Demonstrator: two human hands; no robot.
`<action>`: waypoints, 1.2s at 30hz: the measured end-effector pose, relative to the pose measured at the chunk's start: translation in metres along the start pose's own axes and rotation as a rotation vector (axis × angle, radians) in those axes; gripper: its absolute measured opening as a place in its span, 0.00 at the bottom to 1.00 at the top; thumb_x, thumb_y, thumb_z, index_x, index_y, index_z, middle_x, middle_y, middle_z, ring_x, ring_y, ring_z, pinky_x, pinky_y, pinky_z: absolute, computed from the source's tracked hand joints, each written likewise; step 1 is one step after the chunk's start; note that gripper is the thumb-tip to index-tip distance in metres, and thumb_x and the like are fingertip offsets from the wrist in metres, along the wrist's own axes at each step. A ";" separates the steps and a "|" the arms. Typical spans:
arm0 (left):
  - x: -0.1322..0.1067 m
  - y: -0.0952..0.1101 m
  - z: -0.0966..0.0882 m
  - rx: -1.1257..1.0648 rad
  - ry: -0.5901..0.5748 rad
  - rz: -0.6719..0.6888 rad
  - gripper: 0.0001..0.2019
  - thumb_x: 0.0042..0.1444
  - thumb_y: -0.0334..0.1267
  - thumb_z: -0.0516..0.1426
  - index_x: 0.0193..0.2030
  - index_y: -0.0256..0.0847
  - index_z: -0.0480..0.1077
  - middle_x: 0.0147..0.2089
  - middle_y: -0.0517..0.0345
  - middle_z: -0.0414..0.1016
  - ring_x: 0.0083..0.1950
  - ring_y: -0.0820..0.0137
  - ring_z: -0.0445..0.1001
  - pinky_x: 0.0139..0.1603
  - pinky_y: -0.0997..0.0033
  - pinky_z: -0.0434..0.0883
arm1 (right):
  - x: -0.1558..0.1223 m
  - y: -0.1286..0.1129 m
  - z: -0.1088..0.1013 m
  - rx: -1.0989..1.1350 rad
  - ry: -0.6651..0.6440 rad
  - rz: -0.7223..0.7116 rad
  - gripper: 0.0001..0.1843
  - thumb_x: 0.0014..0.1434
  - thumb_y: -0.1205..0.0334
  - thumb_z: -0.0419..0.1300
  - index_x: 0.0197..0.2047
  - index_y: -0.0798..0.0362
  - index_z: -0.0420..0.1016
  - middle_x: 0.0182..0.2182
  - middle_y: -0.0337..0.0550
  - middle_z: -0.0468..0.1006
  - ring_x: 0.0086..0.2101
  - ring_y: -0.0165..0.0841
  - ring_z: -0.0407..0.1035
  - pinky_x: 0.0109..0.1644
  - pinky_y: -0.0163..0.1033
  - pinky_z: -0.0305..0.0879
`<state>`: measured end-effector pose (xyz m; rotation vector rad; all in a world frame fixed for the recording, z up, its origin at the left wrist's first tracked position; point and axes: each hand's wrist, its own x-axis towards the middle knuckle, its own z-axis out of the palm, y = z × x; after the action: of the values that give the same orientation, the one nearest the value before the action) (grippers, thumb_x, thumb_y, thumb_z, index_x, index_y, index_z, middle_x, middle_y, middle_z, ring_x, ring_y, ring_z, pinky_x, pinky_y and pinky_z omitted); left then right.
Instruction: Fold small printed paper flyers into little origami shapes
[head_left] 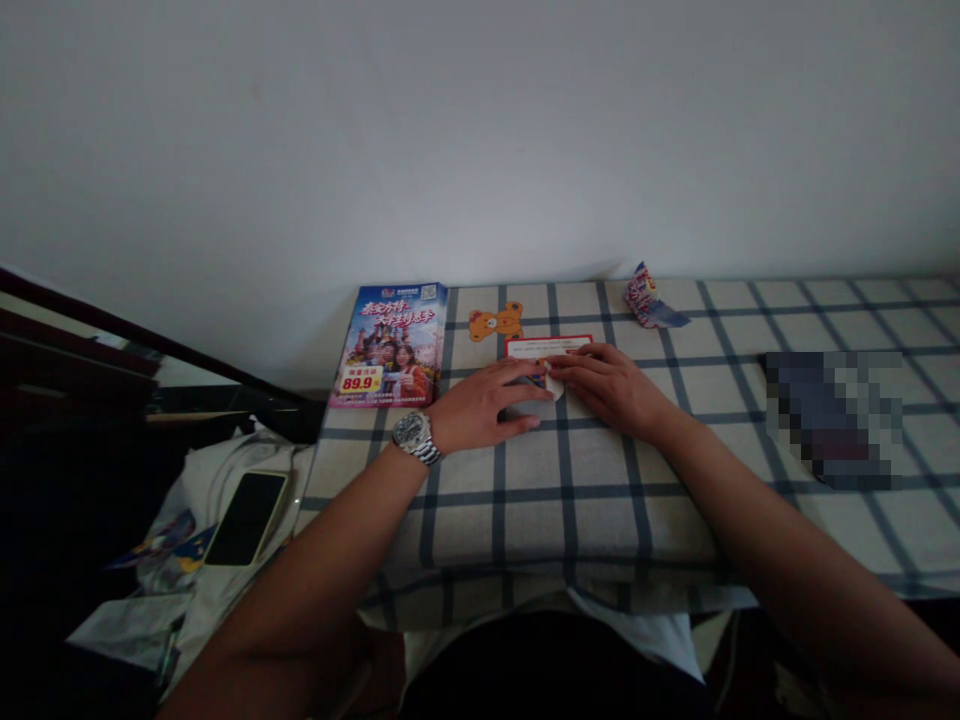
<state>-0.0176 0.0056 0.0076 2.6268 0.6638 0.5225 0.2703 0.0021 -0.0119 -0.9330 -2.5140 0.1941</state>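
Note:
A partly folded paper leaflet (551, 345) with a red border and lines of print lies on the checked cloth. A small white folded part (555, 388) of it shows between my hands. My left hand (491, 400), with a metal wristwatch (412, 437) at the wrist, reaches in from the left. Its fingers are stretched out over the leaflet, the thumb apart from them. My right hand (607, 385) bends over the paper from the right, its fingertips pressed together at the fold. The fingers hide much of the leaflet.
A stack of printed flyers (394, 345) lies at left, beside a bear picture (496, 322). Near the wall stands a folded paper piece (649, 298). A blurred dark object (836, 420) lies at right. A phone (246, 518) rests lower left on white bags.

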 end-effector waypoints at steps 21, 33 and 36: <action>-0.001 0.005 0.000 0.102 -0.008 -0.003 0.18 0.70 0.46 0.59 0.64 0.50 0.75 0.73 0.48 0.64 0.72 0.56 0.67 0.73 0.47 0.68 | -0.001 0.001 0.002 0.003 -0.008 -0.008 0.22 0.73 0.63 0.54 0.67 0.47 0.73 0.65 0.44 0.76 0.62 0.47 0.69 0.68 0.63 0.67; 0.001 0.005 0.002 0.109 -0.007 -0.014 0.18 0.69 0.44 0.60 0.64 0.52 0.75 0.73 0.52 0.65 0.73 0.57 0.66 0.76 0.47 0.64 | -0.001 -0.005 0.002 -0.069 -0.007 0.024 0.22 0.72 0.64 0.56 0.66 0.47 0.74 0.65 0.45 0.76 0.61 0.50 0.68 0.65 0.62 0.69; 0.001 0.003 0.003 0.108 0.000 -0.016 0.17 0.69 0.44 0.60 0.63 0.52 0.76 0.73 0.52 0.65 0.73 0.57 0.66 0.76 0.48 0.64 | -0.001 -0.003 0.003 -0.056 -0.009 0.024 0.21 0.72 0.64 0.57 0.65 0.48 0.75 0.64 0.43 0.78 0.60 0.50 0.68 0.65 0.62 0.69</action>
<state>-0.0142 0.0023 0.0064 2.7190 0.7316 0.4946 0.2678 -0.0011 -0.0138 -0.9864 -2.5294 0.1368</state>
